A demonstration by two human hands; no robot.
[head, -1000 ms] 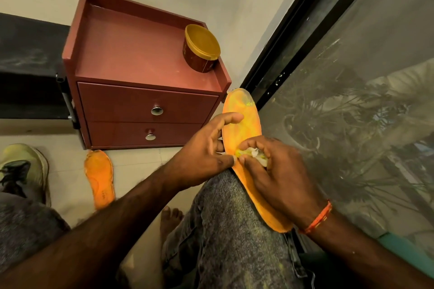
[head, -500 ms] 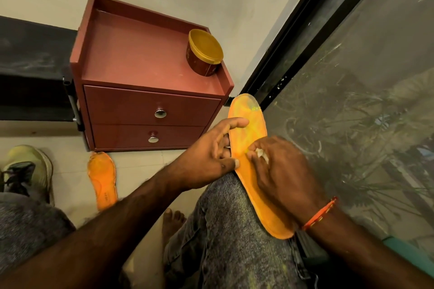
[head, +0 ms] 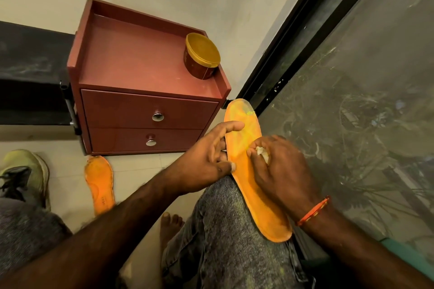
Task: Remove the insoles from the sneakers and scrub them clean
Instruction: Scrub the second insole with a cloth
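An orange insole point(head: 246, 129) lies along my right knee, its toe end pointing toward the window frame. My left hand point(head: 206, 159) holds its left edge, thumb and index finger on top and the other fingers curled under. My right hand point(head: 279, 166) presses a small white wad point(head: 261, 151) onto the middle of the insole, fingers curled round it. A second orange insole point(head: 99, 183) lies flat on the floor near the cabinet. One yellow-green sneaker point(head: 23, 176) stands at the far left.
A red two-drawer cabinet point(head: 145, 110) stands against the wall with a brown tub with a yellow lid point(head: 202, 57) on its top. A dark-framed glass window point(head: 352, 77) fills the right side. My bare foot point(head: 170, 225) rests on the tiled floor.
My right hand has slid the white wad a little along the insole, toward its right edge. My left hand keeps its hold on the insole.
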